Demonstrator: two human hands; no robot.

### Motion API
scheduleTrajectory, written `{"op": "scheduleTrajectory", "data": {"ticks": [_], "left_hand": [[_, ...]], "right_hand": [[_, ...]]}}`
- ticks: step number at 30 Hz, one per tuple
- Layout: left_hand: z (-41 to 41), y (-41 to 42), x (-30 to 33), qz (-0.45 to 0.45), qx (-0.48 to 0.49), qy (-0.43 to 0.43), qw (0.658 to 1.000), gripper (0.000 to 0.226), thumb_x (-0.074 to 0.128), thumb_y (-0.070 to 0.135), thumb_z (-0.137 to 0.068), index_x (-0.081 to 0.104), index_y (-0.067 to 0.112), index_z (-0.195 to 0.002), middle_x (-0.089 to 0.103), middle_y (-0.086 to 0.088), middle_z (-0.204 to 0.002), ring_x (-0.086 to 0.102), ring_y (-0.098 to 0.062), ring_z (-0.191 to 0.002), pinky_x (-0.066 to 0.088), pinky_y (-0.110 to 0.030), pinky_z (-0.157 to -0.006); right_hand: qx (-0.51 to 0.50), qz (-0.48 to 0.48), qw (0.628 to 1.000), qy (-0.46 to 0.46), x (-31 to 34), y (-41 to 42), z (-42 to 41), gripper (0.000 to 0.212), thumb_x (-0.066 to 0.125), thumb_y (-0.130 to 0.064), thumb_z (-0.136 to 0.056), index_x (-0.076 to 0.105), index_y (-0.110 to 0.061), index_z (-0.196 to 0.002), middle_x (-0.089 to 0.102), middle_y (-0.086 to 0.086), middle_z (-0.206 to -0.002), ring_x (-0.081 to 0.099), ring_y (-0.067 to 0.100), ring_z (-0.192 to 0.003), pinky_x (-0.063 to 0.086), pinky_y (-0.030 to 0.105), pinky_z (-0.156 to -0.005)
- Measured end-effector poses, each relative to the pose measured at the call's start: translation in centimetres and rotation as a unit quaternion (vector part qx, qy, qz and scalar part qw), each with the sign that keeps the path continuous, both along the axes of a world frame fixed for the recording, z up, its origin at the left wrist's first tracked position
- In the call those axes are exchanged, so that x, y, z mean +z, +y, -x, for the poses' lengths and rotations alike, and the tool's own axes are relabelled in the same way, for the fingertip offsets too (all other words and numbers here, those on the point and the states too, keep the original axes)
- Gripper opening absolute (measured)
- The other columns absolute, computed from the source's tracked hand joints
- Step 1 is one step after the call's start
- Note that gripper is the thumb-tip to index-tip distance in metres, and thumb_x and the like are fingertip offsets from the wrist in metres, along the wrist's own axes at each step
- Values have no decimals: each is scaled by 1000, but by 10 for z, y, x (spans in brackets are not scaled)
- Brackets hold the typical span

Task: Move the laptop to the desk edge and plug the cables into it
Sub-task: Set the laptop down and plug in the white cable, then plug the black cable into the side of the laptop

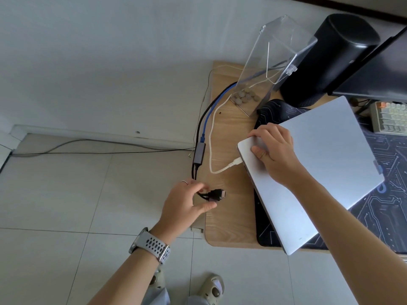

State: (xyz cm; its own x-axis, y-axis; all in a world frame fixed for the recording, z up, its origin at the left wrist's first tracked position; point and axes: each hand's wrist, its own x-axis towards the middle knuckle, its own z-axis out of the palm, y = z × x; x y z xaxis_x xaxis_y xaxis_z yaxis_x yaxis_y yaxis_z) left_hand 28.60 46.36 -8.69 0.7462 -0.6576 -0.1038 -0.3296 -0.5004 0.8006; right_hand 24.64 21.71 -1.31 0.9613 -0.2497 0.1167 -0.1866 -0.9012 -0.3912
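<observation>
Closed silver laptop (312, 170) lies angled on the dark mat (378, 208) near the surface's (229, 216) left edge, no readable writing on its lid. White cable (211, 150) sits plugged into its left side. Right hand (273, 150) presses flat, fingers spread, on the lid's corner. Left hand (187, 201), well left of the laptop, pinches the black cables' (217, 194) plugs at the surface edge.

Left hand (187, 201) fingers pinched, arm extended; right hand (274, 155) flat, palm down, fingers spread.
</observation>
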Motion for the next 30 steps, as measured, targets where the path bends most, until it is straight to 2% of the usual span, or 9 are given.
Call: {"op": "scheduleTrajectory", "data": {"ticks": [3, 7, 12, 14, 17, 20, 22, 25, 30], "left_hand": [[4, -3, -4, -5, -5, 7, 1000, 43, 75, 51, -67, 67, 26, -102, 60, 13, -102, 54, -8, -102, 46, -27, -86], [8, -5, -4, -11, 1, -46, 999, 28, 78, 30, -75, 66, 21, -99, 60, 9, -103, 47, -12, -100, 44, -27, -78], [10, 1, -12, 11, 24, -12, 1000, 39, 78, 24, -76, 56, 21, -108, 53, 10, -107, 43, -10, -99, 50, -30, -75], [9, 3, -15, 25, 34, -13, 999, 34, 75, 21, -78, 55, 19, -106, 52, 9, -106, 45, -12, -99, 47, -27, -74], [9, 5, -20, 29, 25, -39, 998, 22, 69, 10, -81, 60, 18, -100, 51, 11, -101, 46, -13, -96, 40, -22, -67], [8, 5, -24, 12, 7, -83, 996, 30, 68, 1, -78, 56, 20, -98, 56, 7, -103, 47, -16, -97, 50, -25, -57], [7, 2, -23, -5, -5, -133, 991, 33, 72, -3, -73, 55, 18, -93, 60, 4, -96, 49, -20, -92, 47, -25, -48], [3, 0, -17, -2, -19, -186, 982, 31, 74, -3, -71, 55, 17, -85, 63, 4, -86, 47, -18, -86, 43, -24, -45], [-2, 2, -9, 8, -45, -231, 972, 24, 78, 3, -70, 61, 16, -80, 64, 6, -84, 42, -15, -84, 41, -23, -38]], "right_hand": [[-1, 3, 1000, 0, -1, -1, 0, 38, 42, -31, -89, 55, -14, -121, 50, 3, -129, 26, 24, -127, 19, 42, -105], [-5, 2, 1000, 4, -3, -1, -1, 38, 41, -31, -89, 55, -15, -121, 50, 3, -130, 26, 24, -128, 19, 43, -105], [-5, 4, 1000, 4, -1, -2, -1, 39, 42, -31, -89, 55, -14, -121, 50, 4, -130, 27, 26, -128, 20, 44, -105], [-4, 2, 1000, 3, -2, -1, -1, 38, 42, -31, -89, 55, -14, -120, 50, 4, -130, 27, 25, -128, 20, 44, -105], [-6, -1, 1000, 6, -3, -2, -1, 38, 42, -31, -89, 55, -16, -121, 49, 3, -131, 26, 24, -128, 19, 43, -105], [-7, -5, 1000, 3, -2, -1, -1, 38, 42, -31, -89, 55, -16, -121, 49, 3, -131, 26, 24, -128, 19, 43, -105], [-7, -6, 1000, 1, -2, -1, -1, 38, 42, -31, -89, 56, -14, -121, 50, 4, -130, 27, 25, -128, 19, 42, -105], [-5, -9, 1000, 0, -1, -1, -1, 38, 43, -31, -89, 56, -14, -121, 51, 4, -130, 27, 24, -128, 18, 41, -105], [-1, -25, 1000, 12, 2, -2, 0, 39, 43, -31, -89, 55, -16, -122, 50, 2, -131, 26, 25, -130, 20, 46, -108]]}}
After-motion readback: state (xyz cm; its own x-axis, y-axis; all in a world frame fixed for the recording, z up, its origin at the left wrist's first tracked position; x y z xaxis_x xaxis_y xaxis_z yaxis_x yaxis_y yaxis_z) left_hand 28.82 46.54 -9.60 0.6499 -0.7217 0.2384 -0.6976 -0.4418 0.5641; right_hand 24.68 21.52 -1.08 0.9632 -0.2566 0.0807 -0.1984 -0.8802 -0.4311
